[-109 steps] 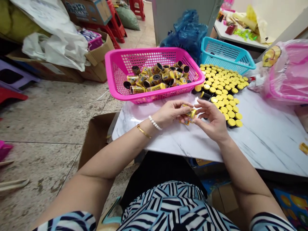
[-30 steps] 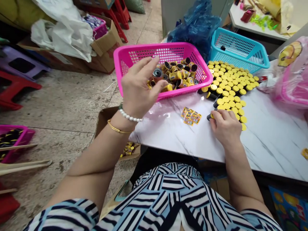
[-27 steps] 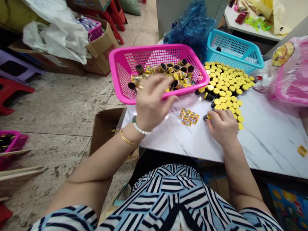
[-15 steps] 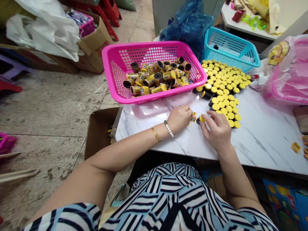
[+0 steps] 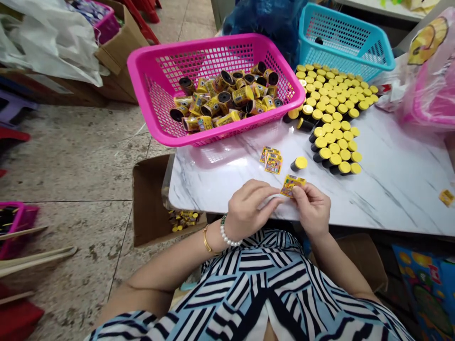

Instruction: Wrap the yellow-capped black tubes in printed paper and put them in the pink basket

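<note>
- The left hand [image 5: 249,208] and right hand [image 5: 313,208] meet near the front edge of a white marble worktop [image 5: 394,189], just ahead of the person's striped top [image 5: 270,293].
- Both grips are narrow: the fingertips of each hand pinch one end of a small yellow label [image 5: 293,185], held close over the worktop. (Pinched by its ends, the label keeps its printed face open to view.)
- Nothing stands between the hands and a small pile of matching labels [image 5: 272,161] lying just ahead of them.
- Beside that pile, a black canister with a yellow cap [image 5: 299,164] lies on its side, apart from the others.
- To the right, many more capped canisters [image 5: 334,142] lie packed closely in rows, which keeps them together on the worktop.
- A pink plastic basket [image 5: 195,46] sits at the far edge, holding a loose heap of yellow-wrapped canisters [image 5: 220,97]. It partly blocks the way to a blue plastic basket [image 5: 337,52] behind it.
- A single yellow label [image 5: 447,198] lies alone at the right.
- On the floor to the left, a cardboard box [image 5: 149,199] holds loose yellow-and-black pieces [image 5: 183,220].
</note>
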Available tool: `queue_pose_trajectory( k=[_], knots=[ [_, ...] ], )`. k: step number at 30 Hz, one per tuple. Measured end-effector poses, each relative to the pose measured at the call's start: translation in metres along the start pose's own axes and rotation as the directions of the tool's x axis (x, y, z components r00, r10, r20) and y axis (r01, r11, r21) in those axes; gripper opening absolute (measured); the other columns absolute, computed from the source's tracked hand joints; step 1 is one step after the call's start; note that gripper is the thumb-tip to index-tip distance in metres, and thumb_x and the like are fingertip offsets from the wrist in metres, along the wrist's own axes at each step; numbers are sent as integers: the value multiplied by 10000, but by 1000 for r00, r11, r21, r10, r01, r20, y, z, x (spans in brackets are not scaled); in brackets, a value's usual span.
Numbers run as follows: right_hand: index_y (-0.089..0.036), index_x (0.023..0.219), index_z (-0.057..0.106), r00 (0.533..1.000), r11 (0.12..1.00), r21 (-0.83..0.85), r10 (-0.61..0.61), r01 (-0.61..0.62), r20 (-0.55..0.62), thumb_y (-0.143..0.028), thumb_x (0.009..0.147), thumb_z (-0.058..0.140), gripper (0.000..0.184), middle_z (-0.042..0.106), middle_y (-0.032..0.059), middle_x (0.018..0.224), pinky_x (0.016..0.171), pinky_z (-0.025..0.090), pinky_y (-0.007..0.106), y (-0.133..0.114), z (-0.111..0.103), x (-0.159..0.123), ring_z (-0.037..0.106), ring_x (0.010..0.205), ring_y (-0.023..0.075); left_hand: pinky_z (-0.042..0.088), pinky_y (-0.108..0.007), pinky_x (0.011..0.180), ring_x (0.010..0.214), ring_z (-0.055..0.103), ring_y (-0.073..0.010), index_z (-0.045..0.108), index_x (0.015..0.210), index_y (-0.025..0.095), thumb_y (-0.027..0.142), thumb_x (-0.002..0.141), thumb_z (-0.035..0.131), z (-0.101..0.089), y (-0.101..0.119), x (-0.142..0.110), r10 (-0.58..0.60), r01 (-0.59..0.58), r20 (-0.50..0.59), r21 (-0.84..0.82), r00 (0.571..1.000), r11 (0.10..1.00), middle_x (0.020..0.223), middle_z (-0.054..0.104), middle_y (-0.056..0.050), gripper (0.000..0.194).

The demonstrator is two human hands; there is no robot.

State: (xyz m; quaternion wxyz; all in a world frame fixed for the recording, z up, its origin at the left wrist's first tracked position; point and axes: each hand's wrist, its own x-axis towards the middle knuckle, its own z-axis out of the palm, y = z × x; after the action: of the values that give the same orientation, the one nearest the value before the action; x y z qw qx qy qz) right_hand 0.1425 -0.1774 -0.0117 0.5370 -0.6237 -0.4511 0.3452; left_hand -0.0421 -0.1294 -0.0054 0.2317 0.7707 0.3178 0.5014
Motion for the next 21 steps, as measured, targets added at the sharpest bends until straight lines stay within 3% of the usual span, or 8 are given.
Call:
queue_pose_trajectory(
  k=[2,5,10,13,15,18,21],
  knots=[
    [-199,732,669,996,997,-36,-66,63,-63,-432,989,690,347,588,-28,652,562,422,270,1,3,-2,498,588,116,543,-276,649,715,638,-138,756,969,215,213,938,765,-1,9,2,-199,196,-29,-85,980,977,847,738,-37,32],
    [-210,733,654,982,981,-94,-176,169,-63,-384,1021,644,336,591,-14,689,597,434,293,1,6,-5,527,625,133,500,-269,589,664,614,-132,776,888,210,275,945,767,-1,19,8,-315,308,-24,-155,949,939,772,727,-29,87],
    [-226,838,712,939,930,-141,-343,338,-11,-281,1026,633,211,695,15,803,713,523,330,0,7,-7,648,743,169,480,-260,576,645,604,-122,805,899,193,311,893,833,5,20,13,-379,368,2,-239,925,898,792,746,-42,121],
    [-225,855,726,922,912,-161,-386,377,-27,-222,1015,640,182,710,16,828,712,518,322,1,6,-7,655,760,164,483,-241,593,668,601,-113,787,874,187,288,878,846,8,17,15,-417,382,-73,-287,906,879,788,702,-23,117],
    [-223,880,735,911,900,-175,-410,399,-34,-189,1009,641,162,704,9,821,692,505,310,2,5,-7,639,742,154,474,-227,588,676,600,-108,790,883,182,266,871,850,9,16,17,-397,353,-104,-296,912,888,787,687,-20,103],
    [-226,950,749,891,877,-178,-454,446,-7,-149,998,646,138,716,7,841,688,508,304,2,4,-6,637,746,147,435,-212,545,635,568,-95,810,908,179,244,858,859,11,17,18,-349,315,-63,-305,935,899,757,671,-15,95],
    [-230,989,758,878,859,-191,-479,475,28,-146,992,653,135,723,18,859,705,526,321,3,5,-5,647,770,160,410,-210,522,607,532,-89,791,828,171,247,831,881,11,18,19,-367,339,-27,-324,930,883,728,651,-10,119]
  ],
)
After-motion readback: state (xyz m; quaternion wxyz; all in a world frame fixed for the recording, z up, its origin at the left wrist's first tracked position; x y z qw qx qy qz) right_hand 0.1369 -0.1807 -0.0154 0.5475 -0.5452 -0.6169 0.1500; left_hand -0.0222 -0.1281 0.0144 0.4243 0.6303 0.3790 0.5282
